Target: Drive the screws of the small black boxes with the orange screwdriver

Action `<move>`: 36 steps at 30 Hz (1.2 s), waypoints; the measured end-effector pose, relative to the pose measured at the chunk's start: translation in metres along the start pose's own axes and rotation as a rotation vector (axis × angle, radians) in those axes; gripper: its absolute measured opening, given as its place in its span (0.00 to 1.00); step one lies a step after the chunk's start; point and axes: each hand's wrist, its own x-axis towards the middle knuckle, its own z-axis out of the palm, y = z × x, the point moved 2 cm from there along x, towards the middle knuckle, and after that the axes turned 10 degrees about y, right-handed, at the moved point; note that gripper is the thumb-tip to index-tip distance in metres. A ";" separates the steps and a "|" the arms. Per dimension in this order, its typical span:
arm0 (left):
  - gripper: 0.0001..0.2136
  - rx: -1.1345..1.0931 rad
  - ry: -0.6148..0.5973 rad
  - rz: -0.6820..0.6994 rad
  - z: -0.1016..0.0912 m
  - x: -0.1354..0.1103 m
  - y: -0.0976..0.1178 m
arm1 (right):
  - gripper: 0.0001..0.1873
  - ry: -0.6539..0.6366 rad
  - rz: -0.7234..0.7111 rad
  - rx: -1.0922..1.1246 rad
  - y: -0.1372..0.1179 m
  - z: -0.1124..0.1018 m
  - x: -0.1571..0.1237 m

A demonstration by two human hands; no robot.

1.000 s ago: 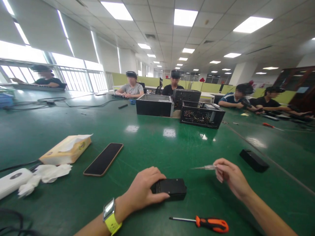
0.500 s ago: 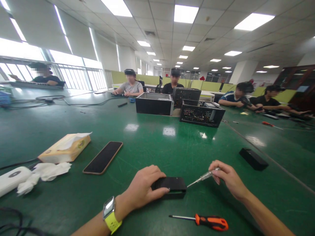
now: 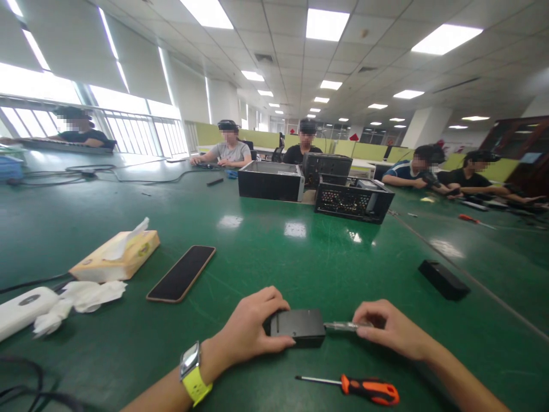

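Observation:
My left hand (image 3: pixel 257 323) grips a small black rectangular box (image 3: pixel 302 325) by its left end, thumb along the near side and fingers over the far side. The box rests on the green table. In my right hand (image 3: pixel 388 327) is a slim screwdriver with a clear handle (image 3: pixel 343 326), pinched between thumb and fingers. It lies nearly level, its tip at the box's right end; whether the tip is inside cannot be seen. Nearer to me lies an orange and black screwdriver (image 3: pixel 369 389), its shaft pointing left.
A phone (image 3: pixel 182 274), a tissue pack (image 3: pixel 115 254), crumpled tissue (image 3: pixel 92 294) and a white device (image 3: pixel 26 309) lie to the left. Another black box (image 3: pixel 444 279) sits at right. Open computer cases (image 3: pixel 270 182) stand further back. Several people sit around the table; cables cross its left side.
My right hand has lowered and moved slightly left, bringing the clear screwdriver from a slant to nearly level. The box's top looks flatter, with the dark gap along its near side no longer showing.

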 end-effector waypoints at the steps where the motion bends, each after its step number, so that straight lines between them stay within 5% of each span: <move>1: 0.18 -0.004 0.000 0.001 0.000 0.000 0.000 | 0.12 -0.005 -0.015 -0.018 -0.004 0.004 0.000; 6: 0.17 -0.012 0.018 0.004 0.000 -0.001 -0.001 | 0.08 -0.042 -0.109 -0.067 -0.018 0.016 0.002; 10: 0.15 -0.022 0.017 -0.003 0.000 -0.001 -0.001 | 0.08 -0.029 -0.083 -0.087 -0.008 0.003 0.004; 18: 0.19 -0.024 0.012 -0.004 0.001 -0.001 0.000 | 0.11 0.260 0.040 -0.358 0.038 -0.015 0.015; 22: 0.20 -0.035 0.009 -0.017 0.000 0.000 -0.001 | 0.18 0.390 -0.015 -0.365 0.009 -0.002 0.016; 29: 0.17 -0.063 -0.002 -0.043 0.007 0.000 -0.002 | 0.37 0.145 -0.194 -0.187 -0.047 0.052 0.013; 36: 0.29 -0.049 0.087 0.002 0.005 -0.001 0.000 | 0.21 0.176 -0.179 -0.070 -0.049 0.046 0.015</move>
